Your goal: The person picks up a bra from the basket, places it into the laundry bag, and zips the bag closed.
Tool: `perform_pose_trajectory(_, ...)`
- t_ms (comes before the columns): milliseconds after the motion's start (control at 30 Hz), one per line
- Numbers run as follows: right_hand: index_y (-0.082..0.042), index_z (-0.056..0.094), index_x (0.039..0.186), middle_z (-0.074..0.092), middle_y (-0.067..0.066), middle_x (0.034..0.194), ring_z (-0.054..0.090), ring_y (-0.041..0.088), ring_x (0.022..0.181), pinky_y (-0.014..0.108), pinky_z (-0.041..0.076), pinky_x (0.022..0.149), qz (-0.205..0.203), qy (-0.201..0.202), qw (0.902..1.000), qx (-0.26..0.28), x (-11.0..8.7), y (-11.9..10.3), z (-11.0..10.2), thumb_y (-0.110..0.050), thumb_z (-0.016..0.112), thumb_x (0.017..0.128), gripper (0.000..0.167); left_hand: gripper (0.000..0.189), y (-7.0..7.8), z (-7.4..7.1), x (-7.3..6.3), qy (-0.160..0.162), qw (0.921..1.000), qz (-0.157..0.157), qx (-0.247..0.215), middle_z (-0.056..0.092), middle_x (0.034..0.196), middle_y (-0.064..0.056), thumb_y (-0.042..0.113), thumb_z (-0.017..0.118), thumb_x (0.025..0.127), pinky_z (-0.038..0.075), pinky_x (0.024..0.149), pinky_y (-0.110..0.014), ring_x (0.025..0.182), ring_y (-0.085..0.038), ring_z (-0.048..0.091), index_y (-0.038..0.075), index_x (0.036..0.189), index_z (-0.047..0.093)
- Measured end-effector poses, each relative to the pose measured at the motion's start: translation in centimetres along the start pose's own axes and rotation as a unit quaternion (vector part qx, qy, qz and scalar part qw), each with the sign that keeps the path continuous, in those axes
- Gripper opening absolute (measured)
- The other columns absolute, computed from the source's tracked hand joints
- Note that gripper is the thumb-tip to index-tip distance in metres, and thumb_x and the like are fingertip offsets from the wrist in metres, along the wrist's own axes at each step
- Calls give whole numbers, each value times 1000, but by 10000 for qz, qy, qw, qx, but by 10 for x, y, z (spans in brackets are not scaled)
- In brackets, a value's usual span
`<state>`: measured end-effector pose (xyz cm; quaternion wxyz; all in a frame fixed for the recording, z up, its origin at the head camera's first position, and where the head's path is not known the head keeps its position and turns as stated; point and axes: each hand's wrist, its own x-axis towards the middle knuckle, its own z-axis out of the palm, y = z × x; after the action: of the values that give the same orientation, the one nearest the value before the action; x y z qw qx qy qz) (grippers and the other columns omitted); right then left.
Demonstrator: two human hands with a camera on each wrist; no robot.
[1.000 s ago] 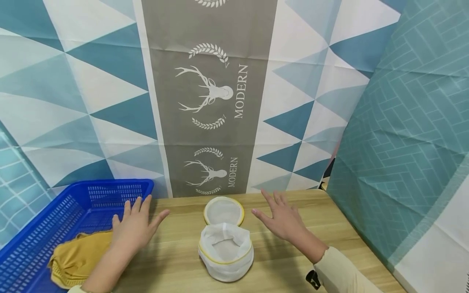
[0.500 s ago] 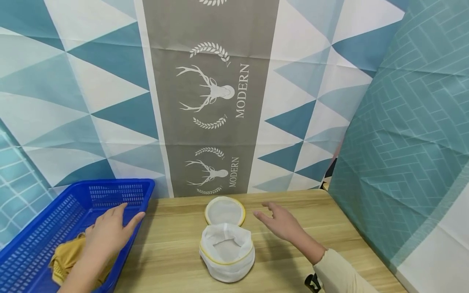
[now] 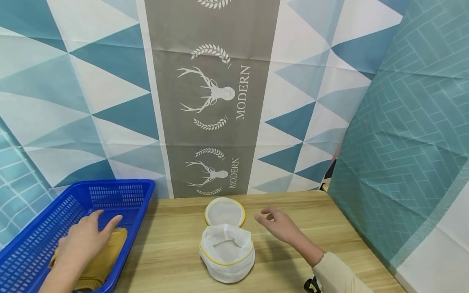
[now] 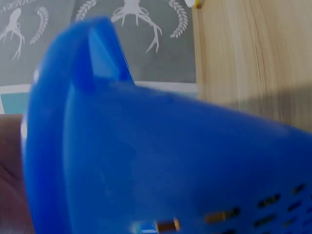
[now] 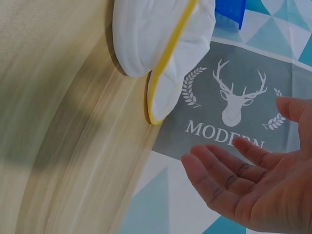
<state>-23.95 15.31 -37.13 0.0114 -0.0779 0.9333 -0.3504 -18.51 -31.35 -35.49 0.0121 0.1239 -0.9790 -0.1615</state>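
Observation:
In the head view, my left hand (image 3: 83, 240) is over the blue basket (image 3: 148, 203), above a mustard-yellow folded garment (image 3: 106, 256). Its fingers are loosely extended and the thumb stands apart; whether it touches the cloth cannot be told. The basket's wall (image 4: 146, 146) fills most of the left wrist view. Mid-table stands a white round mesh laundry bag (image 3: 229, 270) with yellow trim, its round lid (image 3: 224, 211) folded back behind it. To the right of the bag, my right hand (image 3: 280, 226) hovers with relaxed fingers, holding nothing, its palm showing in the right wrist view.
The wooden table (image 3: 176, 244) runs back to a patterned cloth backdrop (image 3: 209, 101) with deer prints. A teal hanging cloth (image 3: 406, 154) borders the right side. The basket's raised rim lies between my left hand and the bag.
My left hand has moved left and down, from beside the basket's rim to over the garment inside it. The right hand's fingers have relaxed and bent slightly; the bag has stayed put.

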Motion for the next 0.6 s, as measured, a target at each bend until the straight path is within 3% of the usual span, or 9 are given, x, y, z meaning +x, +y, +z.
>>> perform_pose_trajectory(367,-6,59,119,64,8,104,61,18,91,37,51,71,5,-83,9999,76,-2,6,9,-51,56,88,55,108,-32,-2,3,-339,9985,-420,44,31,129,-45,78,24,83,34,70,-70,103,-63,39,-16,136,26)
perform_pose_trajectory(600,-6,59,117,64,9,101,61,19,89,35,50,70,-25,-99,9997,209,-2,11,16,-45,62,86,50,110,-42,-1,2,-279,9961,-823,113,33,126,-45,79,30,82,34,76,-70,103,-62,39,-18,134,28)
